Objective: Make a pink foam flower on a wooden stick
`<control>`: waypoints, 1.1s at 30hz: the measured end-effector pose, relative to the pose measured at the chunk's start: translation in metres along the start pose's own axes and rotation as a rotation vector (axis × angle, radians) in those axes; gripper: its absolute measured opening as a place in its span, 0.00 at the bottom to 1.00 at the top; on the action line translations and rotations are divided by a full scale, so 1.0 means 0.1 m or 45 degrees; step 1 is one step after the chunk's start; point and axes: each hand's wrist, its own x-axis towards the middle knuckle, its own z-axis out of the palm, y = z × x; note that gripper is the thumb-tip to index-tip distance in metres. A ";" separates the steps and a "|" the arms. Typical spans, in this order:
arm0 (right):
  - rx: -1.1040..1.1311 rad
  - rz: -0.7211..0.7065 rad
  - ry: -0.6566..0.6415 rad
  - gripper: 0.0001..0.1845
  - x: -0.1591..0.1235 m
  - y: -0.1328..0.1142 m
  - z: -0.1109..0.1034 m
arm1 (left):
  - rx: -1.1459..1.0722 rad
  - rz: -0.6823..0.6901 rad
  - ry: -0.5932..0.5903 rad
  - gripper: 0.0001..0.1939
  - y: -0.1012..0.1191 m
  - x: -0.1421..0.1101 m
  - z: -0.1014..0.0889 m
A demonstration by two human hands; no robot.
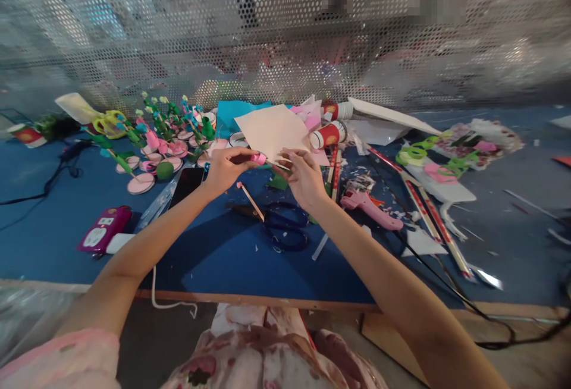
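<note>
My left hand [227, 169] is closed around a thin wooden stick [250, 200] that slants down toward me, with a small pink piece [257, 158] at its top between the fingertips. My right hand [304, 176] pinches the same spot from the right, and a bit of green shows between its fingers. Both hands hover above the blue table top [232, 258]. Dark-handled scissors [285, 228] lie just below them. A cream paper sheet [273, 129] stands behind the hands.
Several finished paper flowers on round pink bases [156, 139] crowd the back left. A pink glue gun [370, 207] lies to the right, with its black cord trailing off the table. Glue tubes [329, 134], a phone [186, 184], a pink case [103, 229] and paper scraps lie about. A perforated metal screen [285, 32] rises behind.
</note>
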 end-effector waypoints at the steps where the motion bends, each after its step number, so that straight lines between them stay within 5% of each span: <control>1: -0.016 -0.020 0.010 0.06 0.00 0.01 -0.01 | 0.002 0.004 0.007 0.14 -0.01 0.00 0.00; 7: -0.115 0.078 -0.042 0.08 -0.02 0.04 0.00 | -0.075 -0.018 -0.036 0.20 -0.03 -0.01 0.02; 16: -0.224 0.184 -0.067 0.17 -0.05 0.09 -0.02 | 0.071 0.253 -0.141 0.12 0.00 0.00 0.04; 25: -0.185 0.365 -0.049 0.17 -0.01 0.14 -0.09 | 0.150 0.297 -0.221 0.11 -0.03 -0.05 0.09; 33: -0.180 0.368 -0.037 0.14 0.02 0.15 -0.09 | -0.025 0.105 -0.236 0.18 -0.08 -0.06 0.10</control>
